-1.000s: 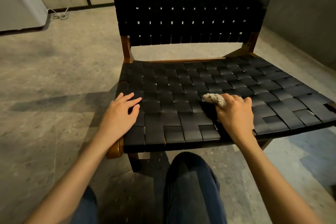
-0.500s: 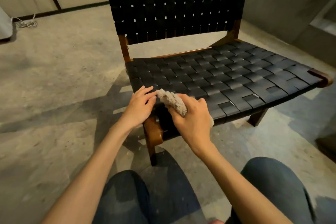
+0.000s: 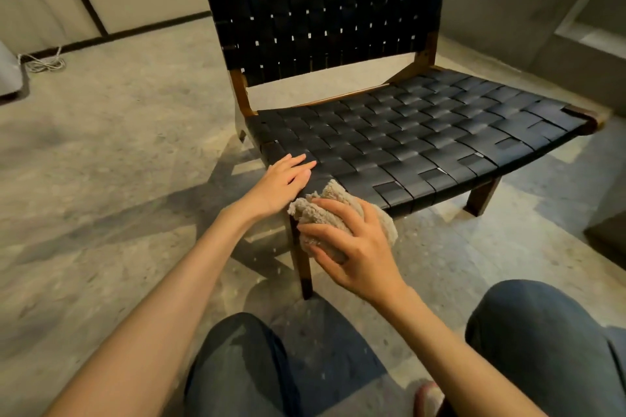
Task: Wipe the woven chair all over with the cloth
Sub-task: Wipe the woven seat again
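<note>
Bunching against the near left corner of the woven chair (image 3: pixel 406 132), the cloth (image 3: pixel 338 195) lies gripped in our right hand (image 3: pixel 355 247), fingers curled round it. Below it the front leg (image 3: pixel 303 269) runs straight down; the rest of the chair stretches far and right. Our left hand (image 3: pixel 281 183) rests flat just beside, fingers straight. The corner itself is hidden from us.
</note>
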A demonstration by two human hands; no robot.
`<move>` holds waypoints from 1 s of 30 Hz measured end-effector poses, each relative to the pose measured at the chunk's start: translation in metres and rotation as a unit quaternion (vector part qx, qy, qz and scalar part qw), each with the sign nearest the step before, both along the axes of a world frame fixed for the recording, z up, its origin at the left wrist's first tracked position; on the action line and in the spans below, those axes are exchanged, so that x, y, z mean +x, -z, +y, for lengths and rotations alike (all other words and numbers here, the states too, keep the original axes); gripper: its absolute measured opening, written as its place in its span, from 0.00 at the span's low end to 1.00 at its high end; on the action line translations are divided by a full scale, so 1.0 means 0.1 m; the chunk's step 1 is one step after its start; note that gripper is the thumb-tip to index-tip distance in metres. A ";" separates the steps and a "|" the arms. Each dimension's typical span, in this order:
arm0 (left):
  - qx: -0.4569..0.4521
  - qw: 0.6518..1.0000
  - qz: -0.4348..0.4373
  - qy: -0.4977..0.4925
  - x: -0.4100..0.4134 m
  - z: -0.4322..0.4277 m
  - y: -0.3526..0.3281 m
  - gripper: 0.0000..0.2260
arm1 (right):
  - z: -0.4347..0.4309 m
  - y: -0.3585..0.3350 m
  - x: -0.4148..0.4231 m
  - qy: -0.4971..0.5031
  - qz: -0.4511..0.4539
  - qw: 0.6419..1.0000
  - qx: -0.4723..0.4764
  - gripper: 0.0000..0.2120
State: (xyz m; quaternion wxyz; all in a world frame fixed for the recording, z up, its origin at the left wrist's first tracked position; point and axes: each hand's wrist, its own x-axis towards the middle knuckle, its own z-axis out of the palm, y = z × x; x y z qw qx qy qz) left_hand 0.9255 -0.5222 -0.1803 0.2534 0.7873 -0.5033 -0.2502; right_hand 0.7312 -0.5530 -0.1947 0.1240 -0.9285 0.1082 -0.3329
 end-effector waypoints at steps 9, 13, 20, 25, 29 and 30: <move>-0.001 0.999 -0.033 -0.010 -0.06 -0.02 -0.03 0.19 | 0.47 0.49 0.00 0.171 -0.070 0.981 0.053 0.35; 0.038 0.995 -0.097 0.002 -0.05 -0.03 -0.06 0.20 | -0.02 0.34 -0.24 0.261 -0.015 0.963 0.062 0.28; 0.082 0.978 -0.188 -0.026 -0.29 -0.17 -0.13 0.21 | -0.36 0.27 -0.31 0.283 -0.031 0.954 0.090 0.16; 0.088 0.983 -0.158 0.025 -0.65 -0.48 -0.16 0.22 | -1.09 0.11 -0.40 0.391 -0.091 0.903 0.154 0.13; 0.137 0.980 -0.130 0.065 -0.88 -0.85 -0.10 0.25 | -1.69 0.08 -0.52 0.473 -0.108 0.850 0.205 0.12; 0.146 0.978 -0.132 0.074 -0.94 -0.96 -0.09 0.25 | -1.81 0.08 -0.55 0.483 -0.114 0.841 0.215 0.12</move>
